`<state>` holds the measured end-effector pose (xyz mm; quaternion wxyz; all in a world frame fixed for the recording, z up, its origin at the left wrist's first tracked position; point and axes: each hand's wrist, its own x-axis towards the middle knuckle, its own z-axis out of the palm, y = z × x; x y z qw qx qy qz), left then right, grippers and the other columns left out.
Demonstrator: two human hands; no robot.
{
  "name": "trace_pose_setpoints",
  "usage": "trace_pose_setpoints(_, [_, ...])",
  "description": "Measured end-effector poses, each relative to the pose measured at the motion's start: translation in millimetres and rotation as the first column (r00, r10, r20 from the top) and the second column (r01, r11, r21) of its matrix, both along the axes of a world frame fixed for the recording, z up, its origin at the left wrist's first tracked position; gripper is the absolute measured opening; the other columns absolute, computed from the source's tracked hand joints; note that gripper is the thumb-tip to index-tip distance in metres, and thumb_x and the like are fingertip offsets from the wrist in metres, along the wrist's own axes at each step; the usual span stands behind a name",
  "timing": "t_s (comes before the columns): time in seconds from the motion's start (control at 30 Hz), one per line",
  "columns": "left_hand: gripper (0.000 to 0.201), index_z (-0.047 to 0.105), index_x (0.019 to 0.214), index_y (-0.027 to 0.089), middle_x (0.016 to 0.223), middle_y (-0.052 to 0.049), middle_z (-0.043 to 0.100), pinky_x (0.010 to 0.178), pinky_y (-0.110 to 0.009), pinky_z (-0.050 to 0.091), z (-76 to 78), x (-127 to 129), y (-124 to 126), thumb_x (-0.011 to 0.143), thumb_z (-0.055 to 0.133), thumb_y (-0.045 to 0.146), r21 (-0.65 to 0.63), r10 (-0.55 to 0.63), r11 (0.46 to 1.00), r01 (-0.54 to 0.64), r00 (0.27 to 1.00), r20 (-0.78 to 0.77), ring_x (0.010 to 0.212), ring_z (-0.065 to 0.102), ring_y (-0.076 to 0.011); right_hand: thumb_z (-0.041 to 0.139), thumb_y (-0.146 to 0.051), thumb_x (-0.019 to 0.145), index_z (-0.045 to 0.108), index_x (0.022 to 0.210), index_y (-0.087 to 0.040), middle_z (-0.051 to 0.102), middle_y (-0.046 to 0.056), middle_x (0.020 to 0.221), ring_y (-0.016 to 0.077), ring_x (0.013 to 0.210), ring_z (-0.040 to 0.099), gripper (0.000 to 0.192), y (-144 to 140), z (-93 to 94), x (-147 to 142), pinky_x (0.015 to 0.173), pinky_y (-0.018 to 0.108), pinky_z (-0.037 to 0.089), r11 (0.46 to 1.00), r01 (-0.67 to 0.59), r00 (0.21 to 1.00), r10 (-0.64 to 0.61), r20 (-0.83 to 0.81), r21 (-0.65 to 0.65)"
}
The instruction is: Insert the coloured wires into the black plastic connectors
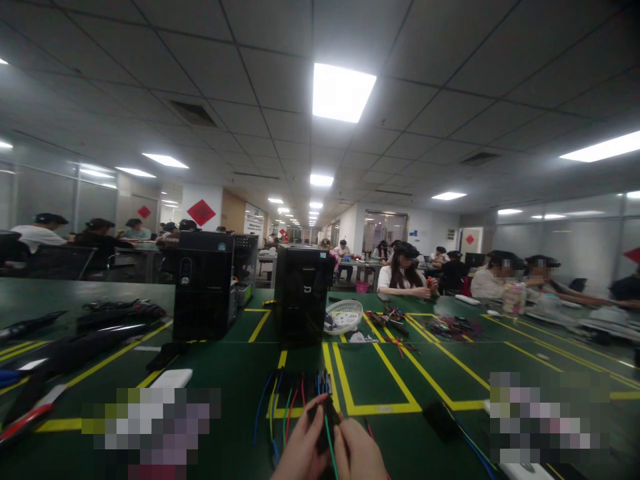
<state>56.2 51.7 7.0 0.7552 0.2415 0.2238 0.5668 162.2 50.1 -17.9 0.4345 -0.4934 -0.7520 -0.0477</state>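
Low in the head view, my left hand (pixel 300 447) is closed around a small dark block (pixel 328 408), its thumb and index finger near the top. A green wire (pixel 330 440) runs down from this block. My right hand (pixel 359 450) is closed right beside it, fingertips pinched against the wire and the block's lower part. My palms hide much of the block. Just beyond my hands lies a row of dark connector-like pieces (pixel 295 381) with blue, green and red wires coming out towards me.
Two black computer towers (pixel 203 287) stand ahead on the green table (pixel 380 380), marked with yellow tape. A white basket (pixel 345 315) and loose wires (pixel 453 328) lie beyond. A black piece with wires (pixel 440 420) is at right, pliers-like red handles (pixel 33 420) at left. People sit further back.
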Motion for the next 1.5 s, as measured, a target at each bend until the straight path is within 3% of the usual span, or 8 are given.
trace_pose_setpoints(0.13, [0.038,0.048,0.099,0.027,0.099,-0.004,0.06,0.077,-0.031,0.043,-8.0,0.3,5.8,0.064,0.061,0.034,-0.008,0.023,1.0,-0.024,0.999,-0.043,0.094,0.055,-0.0187,0.022,-0.028,0.086,0.053,0.066,-0.019,0.057,0.004,0.06,0.0148,0.056,0.053,0.039,2.1,-3.4,0.7,0.054,0.023,0.034,0.998,0.054,0.997,-0.055,0.053,0.016])
trace_pose_setpoints(0.33, [0.036,0.05,0.096,0.026,0.092,-0.004,0.063,0.076,-0.031,0.044,-17.1,0.8,10.1,0.063,0.061,0.035,-0.029,0.021,0.999,-0.022,0.998,-0.059,0.092,0.057,-0.0191,0.021,-0.032,0.087,0.053,0.062,-0.019,0.055,0.003,0.059,0.0137,0.055,0.051,0.042,1.9,-5.9,-1.4,0.053,0.023,0.035,0.999,0.03,0.999,-0.03,-0.017,0.018])
trace_pose_setpoints(0.5, [0.03,0.05,0.094,0.024,0.085,-0.004,0.064,0.078,-0.029,0.043,-10.7,0.2,3.9,0.067,0.059,0.031,-0.026,0.015,1.0,-0.015,1.0,-0.013,0.093,0.056,-0.0179,0.025,-0.029,0.086,0.052,0.063,-0.019,0.055,0.003,0.06,0.0137,0.056,0.051,0.037,1.5,-5.3,-1.9,0.053,0.022,0.036,1.0,0.016,0.999,-0.016,-0.047,-0.002])
trace_pose_setpoints(0.7, [0.022,0.048,0.094,0.024,0.091,-0.003,0.062,0.076,-0.029,0.045,-0.3,-0.3,-3.6,0.072,0.052,0.028,-0.032,0.01,0.999,-0.01,1.0,-0.029,0.097,0.055,-0.0174,0.028,-0.026,0.084,0.054,0.067,-0.019,0.054,0.002,0.059,0.0138,0.056,0.051,0.032,-2.0,3.6,-0.3,0.053,0.021,0.036,1.0,-0.028,0.999,0.027,-0.033,-0.002])
trace_pose_setpoints(0.93, [0.022,0.049,0.094,0.024,0.092,-0.003,0.063,0.075,-0.028,0.045,-2.8,-0.5,-3.1,0.072,0.053,0.027,-0.034,0.008,0.999,-0.008,1.0,-0.002,0.095,0.056,-0.0169,0.027,-0.031,0.085,0.055,0.066,-0.018,0.057,0.004,0.06,0.0137,0.056,0.053,0.036,-1.4,1.1,-0.3,0.053,0.02,0.037,0.998,-0.03,0.996,0.025,-0.084,-0.057])
trace_pose_setpoints(1.2, [0.033,0.053,0.092,0.025,0.079,-0.003,0.065,0.074,-0.03,0.045,-20.0,-0.3,11.6,0.06,0.065,0.028,-0.104,0.028,0.994,-0.03,0.999,-0.026,0.091,0.058,-0.0199,0.025,-0.037,0.085,0.058,0.066,-0.018,0.059,0.006,0.061,0.0156,0.057,0.056,0.042,5.5,-13.8,-1.7,0.055,0.022,0.039,0.996,-0.016,0.991,0.004,-0.131,-0.089])
trace_pose_setpoints(1.5, [0.038,0.047,0.1,0.026,0.079,-0.002,0.064,0.075,-0.03,0.044,-13.3,-2.4,6.3,0.065,0.061,0.031,-0.054,-0.009,0.999,0.006,0.998,-0.058,0.094,0.056,-0.0184,0.022,-0.05,0.082,0.051,0.055,-0.018,0.054,0.003,0.054,0.0148,0.052,0.049,0.051,6.5,-12.1,-4.8,0.052,0.023,0.037,0.986,-0.053,0.95,0.0,-0.312,-0.159])
